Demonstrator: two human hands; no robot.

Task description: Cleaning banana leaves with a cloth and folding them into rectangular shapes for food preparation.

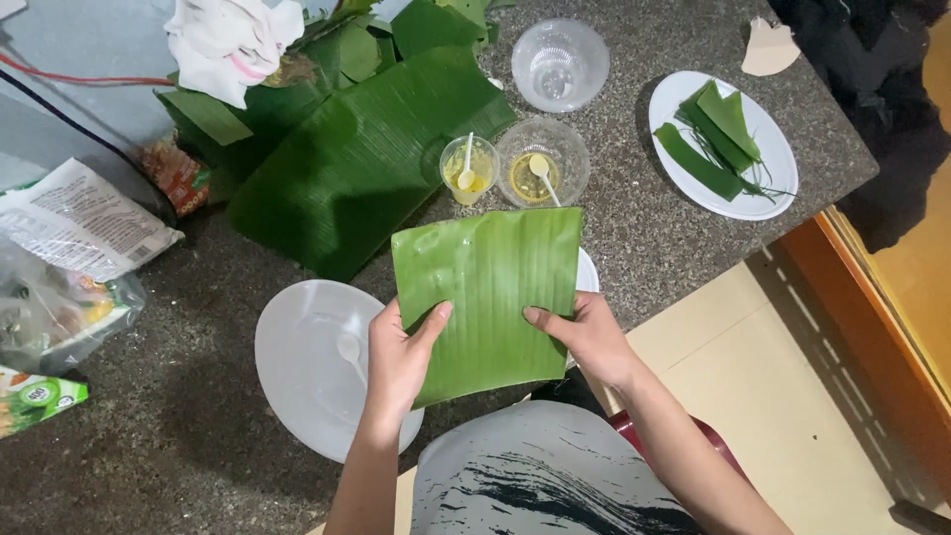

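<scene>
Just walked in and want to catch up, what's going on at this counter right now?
A person holds a square piece of banana leaf flat above the stone counter, left hand and right hand each gripping its near edge. Beyond it sit two clear cups of yellow liquid with spoons, a pile of larger leaves, and a white plate of leaf strips.

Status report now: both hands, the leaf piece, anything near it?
Left hand and right hand grip the cut banana leaf square by its lower edges. Leaf lifted over white plate. Two oil cups just beyond.
</scene>
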